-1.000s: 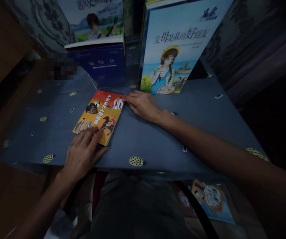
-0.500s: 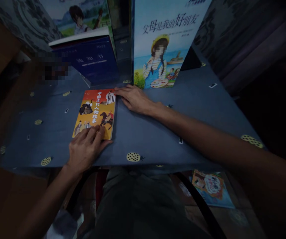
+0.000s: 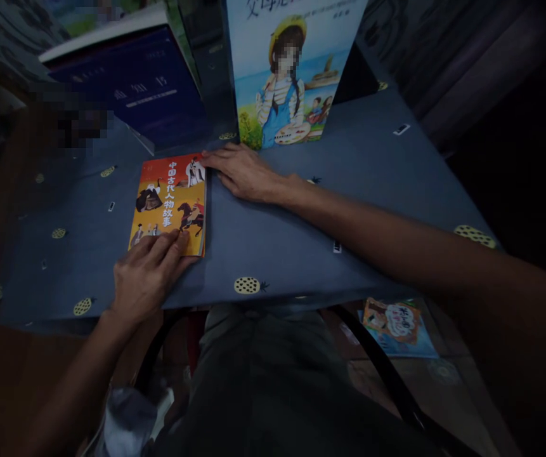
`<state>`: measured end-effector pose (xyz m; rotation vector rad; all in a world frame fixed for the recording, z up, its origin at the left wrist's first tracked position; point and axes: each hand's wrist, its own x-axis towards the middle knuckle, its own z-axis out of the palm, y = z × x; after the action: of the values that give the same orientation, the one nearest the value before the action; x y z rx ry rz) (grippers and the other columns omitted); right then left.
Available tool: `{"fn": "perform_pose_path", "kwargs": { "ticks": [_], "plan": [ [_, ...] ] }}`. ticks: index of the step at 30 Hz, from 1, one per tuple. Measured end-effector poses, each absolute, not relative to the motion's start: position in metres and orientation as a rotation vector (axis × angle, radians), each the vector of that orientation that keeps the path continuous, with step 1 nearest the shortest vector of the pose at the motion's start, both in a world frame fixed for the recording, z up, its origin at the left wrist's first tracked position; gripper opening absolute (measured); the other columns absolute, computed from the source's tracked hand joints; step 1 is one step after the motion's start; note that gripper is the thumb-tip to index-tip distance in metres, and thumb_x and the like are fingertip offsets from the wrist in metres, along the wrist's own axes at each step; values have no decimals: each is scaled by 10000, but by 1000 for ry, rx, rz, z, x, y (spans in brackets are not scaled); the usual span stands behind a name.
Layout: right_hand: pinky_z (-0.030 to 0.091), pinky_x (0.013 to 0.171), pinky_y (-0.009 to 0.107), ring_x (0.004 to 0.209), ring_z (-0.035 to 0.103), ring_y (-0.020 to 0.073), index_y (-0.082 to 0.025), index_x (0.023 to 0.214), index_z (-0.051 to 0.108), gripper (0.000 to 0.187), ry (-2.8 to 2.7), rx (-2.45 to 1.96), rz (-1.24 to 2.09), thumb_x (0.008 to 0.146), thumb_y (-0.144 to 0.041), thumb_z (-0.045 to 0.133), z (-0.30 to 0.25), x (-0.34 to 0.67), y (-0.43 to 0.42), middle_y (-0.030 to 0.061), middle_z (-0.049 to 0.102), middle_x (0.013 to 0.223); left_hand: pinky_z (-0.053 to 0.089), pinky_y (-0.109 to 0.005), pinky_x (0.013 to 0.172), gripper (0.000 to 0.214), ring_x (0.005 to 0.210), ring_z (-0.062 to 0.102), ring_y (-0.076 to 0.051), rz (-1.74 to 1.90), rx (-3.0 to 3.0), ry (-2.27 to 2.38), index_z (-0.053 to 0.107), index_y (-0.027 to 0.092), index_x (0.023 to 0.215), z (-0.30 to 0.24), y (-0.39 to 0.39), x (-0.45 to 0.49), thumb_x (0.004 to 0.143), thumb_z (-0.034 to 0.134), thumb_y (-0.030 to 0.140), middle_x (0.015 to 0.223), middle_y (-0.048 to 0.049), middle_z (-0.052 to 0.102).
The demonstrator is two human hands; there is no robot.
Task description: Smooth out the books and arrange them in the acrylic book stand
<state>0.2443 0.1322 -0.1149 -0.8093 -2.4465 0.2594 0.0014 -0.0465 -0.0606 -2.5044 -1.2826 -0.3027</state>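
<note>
An orange and red picture book (image 3: 170, 200) lies flat on the blue patterned tablecloth (image 3: 301, 235). My left hand (image 3: 146, 273) rests palm down on the book's near edge, fingers stretched out flat. My right hand (image 3: 244, 171) lies flat on the cloth at the book's far right corner, fingertips touching that corner. Neither hand grips anything.
A tall book with a girl in a yellow hat (image 3: 292, 70) stands upright behind my right hand. A dark blue book (image 3: 134, 89) leans at the back left. Another picture book (image 3: 399, 327) lies on the floor at the right, beside a dark chair frame.
The orange book has turned from a slant to lie square with the table edge, both hands staying on it. The view has tilted downward.
</note>
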Motion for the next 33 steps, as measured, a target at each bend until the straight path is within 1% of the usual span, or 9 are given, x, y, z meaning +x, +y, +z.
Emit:
{"fn": "perform_pose_path", "kwargs": {
  "ticks": [6,11,14,18,23,25,29,33],
  "plan": [
    [443,1070,540,1279,542,293,-172,1331,602,376,-2425,-682,266,1018,-164,395,-113,243,121,94,644,1372,547,-366,798,307,891,698,-252,-288,-2463,-1160,713,202,1222,-53,-44,5,1008,589,383,1095,-95,790],
    [421,1059,562,1266,522,301,-176,1184,659,271,-2439,-581,273,1021,-197,443,-107,234,101,99,702,1248,536,-356,793,311,905,692,-251,-318,-2497,-1100,700,196,1265,-49,-42,5,1006,596,333,1092,-94,788],
    [428,1053,541,1236,537,288,-167,1114,675,241,-2442,-477,318,1008,-181,459,-104,228,91,101,720,1193,532,-351,779,297,909,691,-249,-292,-2500,-1111,705,196,1254,-48,-43,4,1013,583,317,1092,-91,787],
    [448,1056,506,1227,559,263,-168,1109,693,260,-2446,-433,428,994,-161,461,-100,224,81,100,728,1176,525,-351,785,303,945,689,-252,-255,-2500,-1174,705,215,1264,-48,-44,3,1024,556,326,1128,-91,778],
    [439,1094,507,1238,584,245,-235,1110,728,307,-2421,-514,573,987,-158,458,-94,224,70,62,749,1166,529,-355,780,320,956,692,-261,-246,-2502,-1237,704,240,1284,-50,-46,2,1031,534,337,1129,-98,778],
    [441,1093,492,1219,594,240,-229,1113,734,303,-2397,-489,621,985,-160,469,-92,223,66,62,755,1151,530,-359,784,328,965,693,-264,-254,-2505,-1256,699,250,1298,-51,-46,1,1029,531,336,1145,-99,774],
    [448,1063,460,1180,605,237,-205,1115,733,250,-2356,-450,699,1023,-253,505,-90,222,56,73,752,1130,537,-372,819,338,994,692,-268,-261,-2531,-1331,694,265,1309,-52,-46,-1,1031,518,344,1179,-104,761],
    [427,1045,462,1166,593,251,-180,1121,717,295,-2339,-519,714,1042,-402,541,-87,219,46,97,733,1167,534,-367,779,293,978,692,-267,-209,-2515,-1333,725,254,1225,-52,-48,1,1027,532,352,1166,-104,762]
  ]
}}
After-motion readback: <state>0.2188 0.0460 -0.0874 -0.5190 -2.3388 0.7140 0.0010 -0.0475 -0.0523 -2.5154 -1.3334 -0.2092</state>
